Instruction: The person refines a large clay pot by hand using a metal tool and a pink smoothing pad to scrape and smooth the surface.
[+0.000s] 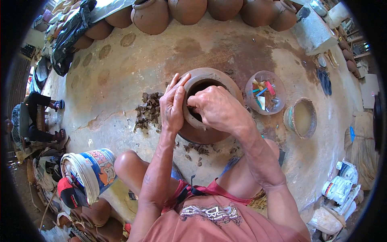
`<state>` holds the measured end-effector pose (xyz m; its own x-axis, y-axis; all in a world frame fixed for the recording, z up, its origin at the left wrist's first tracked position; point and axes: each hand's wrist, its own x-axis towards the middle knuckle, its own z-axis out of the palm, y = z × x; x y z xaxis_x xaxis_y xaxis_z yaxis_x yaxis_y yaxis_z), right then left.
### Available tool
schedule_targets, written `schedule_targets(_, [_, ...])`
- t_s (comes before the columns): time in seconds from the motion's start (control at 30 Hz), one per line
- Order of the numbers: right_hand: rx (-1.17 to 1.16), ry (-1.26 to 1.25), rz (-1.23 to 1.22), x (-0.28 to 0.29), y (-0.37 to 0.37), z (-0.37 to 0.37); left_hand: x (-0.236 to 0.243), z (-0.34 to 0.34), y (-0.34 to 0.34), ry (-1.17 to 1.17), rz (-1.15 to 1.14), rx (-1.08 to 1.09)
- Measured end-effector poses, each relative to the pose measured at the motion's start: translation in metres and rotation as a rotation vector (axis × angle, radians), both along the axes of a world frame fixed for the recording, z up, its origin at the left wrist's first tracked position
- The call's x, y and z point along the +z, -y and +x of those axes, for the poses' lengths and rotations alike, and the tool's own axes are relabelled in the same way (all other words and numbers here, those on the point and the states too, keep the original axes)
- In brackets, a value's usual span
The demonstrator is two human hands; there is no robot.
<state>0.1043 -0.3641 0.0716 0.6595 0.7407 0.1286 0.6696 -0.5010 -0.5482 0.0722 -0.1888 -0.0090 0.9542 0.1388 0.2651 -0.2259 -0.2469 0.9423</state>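
Observation:
A round brown clay pot (210, 131) stands on the floor between my bent legs. My left hand (172, 107) lies against the left of its rim, fingers stretched and touching the clay. My right hand (215, 107) is curled over the dark opening, fingertips inside near the left inner wall; whatever they hold is hidden. Dark clay scraps (147, 111) lie left of the pot. To the right are a clear tub of small coloured tools (266, 92) and a bucket of murky liquid (300, 119).
Large pots (185, 10) line the back, beside black sheeting (66, 44). A seated person (36, 117) is at left. A white bucket (88, 173) stands by my left knee. Sandals (324, 80) and a concrete block (312, 38) are at right, with stained pails (338, 189) lower down.

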Motion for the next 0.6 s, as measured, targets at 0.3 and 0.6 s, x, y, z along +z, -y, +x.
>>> schedule_targets(0.3, [0.058,-0.074,-0.058,0.010,0.011,0.004,0.003,0.015,-0.015,-0.014,-0.003,-0.108])
schedule_targets(0.6, [-0.301,0.045,-0.020,0.008,-0.001,0.004,0.003,-0.021,0.007,0.006,-0.048,0.191])
